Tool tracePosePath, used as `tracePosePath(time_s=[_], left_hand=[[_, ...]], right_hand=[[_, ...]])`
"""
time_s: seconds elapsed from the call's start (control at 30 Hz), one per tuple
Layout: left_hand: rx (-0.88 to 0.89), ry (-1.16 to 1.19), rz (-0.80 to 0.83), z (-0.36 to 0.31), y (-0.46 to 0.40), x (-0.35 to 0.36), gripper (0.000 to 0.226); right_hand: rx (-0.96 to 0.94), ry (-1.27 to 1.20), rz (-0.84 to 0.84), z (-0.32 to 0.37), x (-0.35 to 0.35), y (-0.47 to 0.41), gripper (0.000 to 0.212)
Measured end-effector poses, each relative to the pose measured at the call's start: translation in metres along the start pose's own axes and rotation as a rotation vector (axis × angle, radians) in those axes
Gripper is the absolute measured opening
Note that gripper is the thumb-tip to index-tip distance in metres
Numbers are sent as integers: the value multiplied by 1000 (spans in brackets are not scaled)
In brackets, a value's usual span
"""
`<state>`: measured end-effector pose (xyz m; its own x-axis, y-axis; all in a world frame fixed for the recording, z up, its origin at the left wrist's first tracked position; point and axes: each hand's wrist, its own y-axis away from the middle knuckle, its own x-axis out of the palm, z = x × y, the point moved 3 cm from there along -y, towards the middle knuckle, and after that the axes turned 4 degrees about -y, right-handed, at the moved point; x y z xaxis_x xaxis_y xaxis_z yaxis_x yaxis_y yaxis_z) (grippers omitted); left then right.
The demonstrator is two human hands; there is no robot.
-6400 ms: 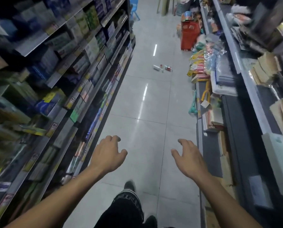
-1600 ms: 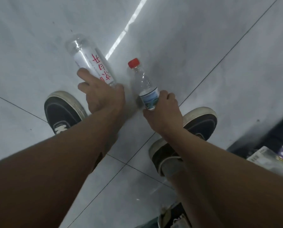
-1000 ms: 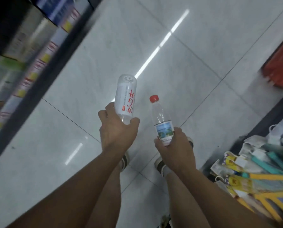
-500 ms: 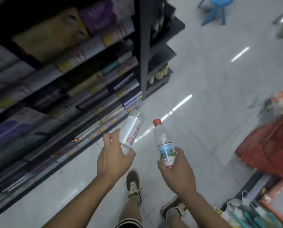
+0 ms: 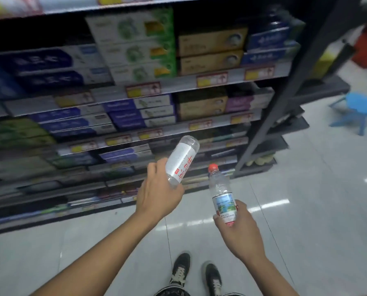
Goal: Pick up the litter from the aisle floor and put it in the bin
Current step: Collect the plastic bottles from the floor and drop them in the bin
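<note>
Light: bright overhead strips, mirrored as white streaks on the glossy floor (image 5: pixel 306 210) at 3 o'clock.
Blur: shelves (image 5: pixel 135 86) smeared from 9 to 12 o'clock.
Distortion: shelf lines bow near edges.
Shadows: deep between shelf tiers.

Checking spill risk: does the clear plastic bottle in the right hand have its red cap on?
Yes, a red cap tops it.

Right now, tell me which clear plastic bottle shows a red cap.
The blue-labelled clear bottle in the right hand; the red-lettered bottle shows only its base.

Bare forearms, no sleeves; black lace-up sneakers (image 5: pixel 181 269); dark patterned shorts (image 5: pixel 172 292).
</note>
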<state>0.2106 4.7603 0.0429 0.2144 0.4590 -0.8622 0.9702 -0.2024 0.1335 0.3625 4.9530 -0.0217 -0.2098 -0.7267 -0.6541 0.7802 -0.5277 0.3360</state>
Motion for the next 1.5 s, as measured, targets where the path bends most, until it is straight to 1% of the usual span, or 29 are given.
tracePosePath(time_s=[0.1,0.27,0.4,0.6,0.73,0.83,0.9,1.0,1.07,1.23,1.37,1.5], left_hand=[[-112,2,-78,11,20,-16,72],[-355,19,-200,32,69,-31,74],[-492,53,-313,53,112,-42,73],[-746,101,-424,96,200,-63,66],[-929,113,-505,136,271,-79,60],[-1039,140,-555,165,326,-85,62],[-1093,172,-586,184,361,-88,63],[-1154,197,-626,208,406,-92,63],[-1197,217,-665,222,433,-94,64],[-1315,263,-790,244,494,-94,63],[-1346,273,-850,267,519,-96,64],[-1372,287,-870,293,522,-102,67]], right_hand=[[-101,29,72,16,-3,-10,48],[-276,92,198,38,-4,-20,41],[-444,146,314,64,6,-16,43],[-630,262,488,97,50,20,46],[-744,303,619,124,93,61,46],[-828,344,694,140,128,101,47],[-892,360,736,150,150,131,52],[-969,377,781,164,177,176,43],[-1018,398,818,171,193,202,42],[-1128,458,875,181,224,251,48],[-1180,467,930,194,246,274,48],[-1199,474,961,210,275,284,41]])
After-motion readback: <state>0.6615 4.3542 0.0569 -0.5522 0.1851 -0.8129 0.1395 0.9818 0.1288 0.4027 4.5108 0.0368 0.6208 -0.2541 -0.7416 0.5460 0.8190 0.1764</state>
